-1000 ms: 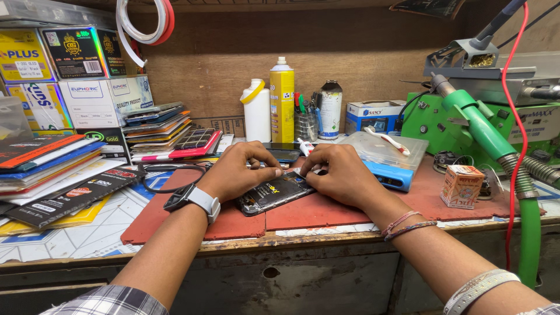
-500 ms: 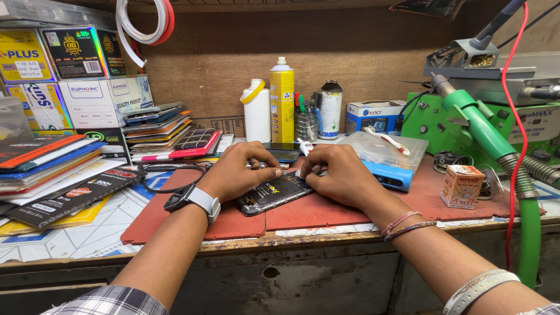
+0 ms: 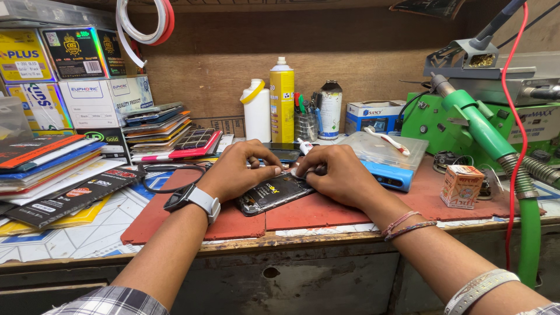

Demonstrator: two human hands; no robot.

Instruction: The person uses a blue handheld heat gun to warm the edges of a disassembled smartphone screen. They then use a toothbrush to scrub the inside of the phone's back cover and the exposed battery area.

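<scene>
An opened black phone lies on a red mat at the bench's middle, its inner side up. My left hand, with a watch on the wrist, rests on the phone's left end and pinches at its top edge. My right hand presses on the phone's right end, fingertips curled at the same edge; whether it holds a small tool is hidden. A second dark phone lies just behind the fingers.
Stacked flat packages and boxes fill the left. A white bottle, yellow spray can and pen cup stand at the back. A clear lidded box, small orange carton and green machine with hose occupy the right.
</scene>
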